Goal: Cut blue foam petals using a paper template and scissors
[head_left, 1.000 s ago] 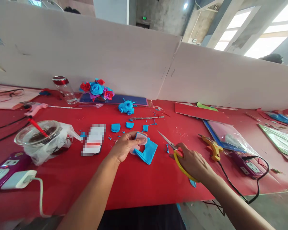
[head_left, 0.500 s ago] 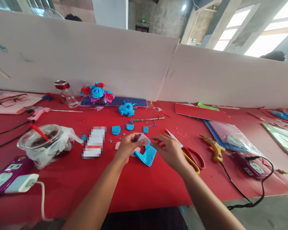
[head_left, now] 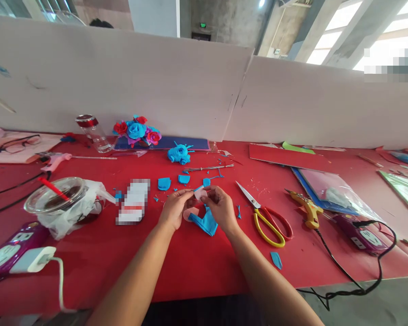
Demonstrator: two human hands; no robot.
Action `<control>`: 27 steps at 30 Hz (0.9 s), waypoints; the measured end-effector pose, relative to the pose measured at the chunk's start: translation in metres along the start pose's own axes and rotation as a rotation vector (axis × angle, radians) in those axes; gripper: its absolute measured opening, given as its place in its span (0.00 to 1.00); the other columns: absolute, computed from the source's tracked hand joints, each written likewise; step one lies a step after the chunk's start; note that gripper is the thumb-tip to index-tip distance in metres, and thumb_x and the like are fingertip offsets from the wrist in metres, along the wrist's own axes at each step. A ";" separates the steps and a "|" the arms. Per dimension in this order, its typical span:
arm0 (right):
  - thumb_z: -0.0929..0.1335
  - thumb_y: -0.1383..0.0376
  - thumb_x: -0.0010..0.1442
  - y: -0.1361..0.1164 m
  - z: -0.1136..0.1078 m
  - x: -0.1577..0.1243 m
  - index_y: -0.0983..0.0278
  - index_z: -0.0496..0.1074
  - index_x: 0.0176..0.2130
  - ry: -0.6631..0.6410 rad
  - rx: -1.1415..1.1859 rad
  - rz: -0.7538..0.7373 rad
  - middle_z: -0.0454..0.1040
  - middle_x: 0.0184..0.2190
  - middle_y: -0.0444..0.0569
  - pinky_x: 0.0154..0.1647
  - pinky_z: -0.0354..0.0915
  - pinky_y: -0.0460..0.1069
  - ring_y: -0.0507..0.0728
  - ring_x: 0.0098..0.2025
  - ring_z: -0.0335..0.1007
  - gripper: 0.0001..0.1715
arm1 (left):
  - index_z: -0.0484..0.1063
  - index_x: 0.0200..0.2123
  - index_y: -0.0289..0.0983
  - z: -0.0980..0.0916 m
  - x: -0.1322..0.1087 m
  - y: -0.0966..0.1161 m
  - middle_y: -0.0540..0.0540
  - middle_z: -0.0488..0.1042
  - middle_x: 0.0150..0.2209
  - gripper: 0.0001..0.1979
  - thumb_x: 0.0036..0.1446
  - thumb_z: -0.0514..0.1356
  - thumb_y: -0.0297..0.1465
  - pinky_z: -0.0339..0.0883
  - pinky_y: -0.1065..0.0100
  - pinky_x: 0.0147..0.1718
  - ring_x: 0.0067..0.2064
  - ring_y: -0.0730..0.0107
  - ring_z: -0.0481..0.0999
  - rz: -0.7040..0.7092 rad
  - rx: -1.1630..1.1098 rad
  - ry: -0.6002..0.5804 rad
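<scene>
Over the red table (head_left: 197, 267), my left hand (head_left: 174, 209) and my right hand (head_left: 221, 207) meet and together pinch a small pale template piece with blue foam (head_left: 200, 194). Just below the hands lies a folded blue foam sheet (head_left: 205, 222). To the right of my right hand, yellow-and-red scissors (head_left: 267, 217) lie flat on the table, apart from both hands. Cut blue petals (head_left: 163, 183) rest beyond the hands, and a blue foam flower (head_left: 179, 153) lies farther back.
A glass bowl in a plastic bag (head_left: 59, 199) and a power strip with charger (head_left: 15, 253) sit at left. A yellow glue gun (head_left: 306, 209), a purple power strip (head_left: 358, 233) and a black cable lie at right. A flower bouquet (head_left: 137, 130), a jar (head_left: 92, 131) and white partition boards stand behind.
My right hand let go of the scissors, which now lie on the table, and moved left to join my left hand on the small piece.
</scene>
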State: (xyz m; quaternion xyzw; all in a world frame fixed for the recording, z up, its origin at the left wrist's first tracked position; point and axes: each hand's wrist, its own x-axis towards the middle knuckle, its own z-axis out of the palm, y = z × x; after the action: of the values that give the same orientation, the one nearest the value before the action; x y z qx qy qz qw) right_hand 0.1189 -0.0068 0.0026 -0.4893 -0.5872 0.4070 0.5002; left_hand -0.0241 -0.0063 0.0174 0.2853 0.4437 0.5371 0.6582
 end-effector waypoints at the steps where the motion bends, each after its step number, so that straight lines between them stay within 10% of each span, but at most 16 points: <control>1: 0.67 0.65 0.53 -0.001 -0.001 0.000 0.62 0.71 0.42 -0.004 -0.034 -0.019 0.71 0.26 0.42 0.31 0.64 0.46 0.52 0.27 0.66 0.14 | 0.77 0.26 0.34 -0.001 0.000 0.000 0.45 0.79 0.27 0.10 0.39 0.68 0.33 0.68 0.67 0.35 0.29 0.69 0.77 -0.008 -0.006 0.006; 13: 0.67 0.65 0.57 -0.014 -0.009 -0.001 0.61 0.72 0.29 0.014 -0.323 -0.285 0.69 0.33 0.46 0.38 0.63 0.48 0.53 0.35 0.66 0.05 | 0.75 0.24 0.33 -0.004 0.000 0.001 0.47 0.77 0.26 0.12 0.39 0.68 0.36 0.67 0.70 0.29 0.26 0.72 0.74 0.039 0.060 0.023; 17: 0.65 0.60 0.59 -0.003 -0.016 0.006 0.61 0.66 0.36 0.128 -0.195 -0.099 0.68 0.27 0.42 0.31 0.62 0.47 0.53 0.29 0.66 0.07 | 0.75 0.26 0.35 -0.009 0.004 0.002 0.49 0.76 0.25 0.10 0.42 0.67 0.35 0.66 0.70 0.29 0.26 0.74 0.73 0.090 -0.025 0.078; 21: 0.66 0.63 0.56 0.003 -0.035 0.013 0.62 0.67 0.43 0.190 -0.561 0.091 0.70 0.31 0.47 0.35 0.63 0.51 0.57 0.33 0.67 0.14 | 0.74 0.26 0.35 -0.013 0.006 0.005 0.52 0.73 0.22 0.06 0.44 0.66 0.31 0.63 0.71 0.25 0.21 0.78 0.68 0.051 -0.184 0.031; 25: 0.67 0.64 0.56 -0.010 -0.038 0.009 0.63 0.74 0.41 0.311 -0.712 -0.175 0.69 0.42 0.55 0.47 0.61 0.56 0.61 0.45 0.66 0.12 | 0.73 0.26 0.34 -0.009 0.003 0.007 0.52 0.73 0.22 0.07 0.44 0.67 0.30 0.63 0.72 0.25 0.21 0.79 0.66 -0.025 -0.271 -0.083; 27: 0.65 0.62 0.59 -0.016 -0.030 0.004 0.63 0.75 0.39 0.165 -0.482 -0.265 0.72 0.37 0.52 0.44 0.64 0.52 0.58 0.40 0.68 0.11 | 0.74 0.28 0.34 -0.006 0.001 0.005 0.51 0.74 0.24 0.08 0.44 0.68 0.30 0.63 0.73 0.26 0.23 0.79 0.68 -0.021 -0.224 -0.106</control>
State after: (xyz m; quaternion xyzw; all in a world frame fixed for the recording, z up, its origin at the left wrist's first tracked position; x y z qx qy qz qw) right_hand 0.1453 -0.0061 0.0243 -0.5444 -0.6832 0.1458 0.4643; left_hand -0.0317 -0.0044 0.0187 0.2331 0.3484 0.5607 0.7140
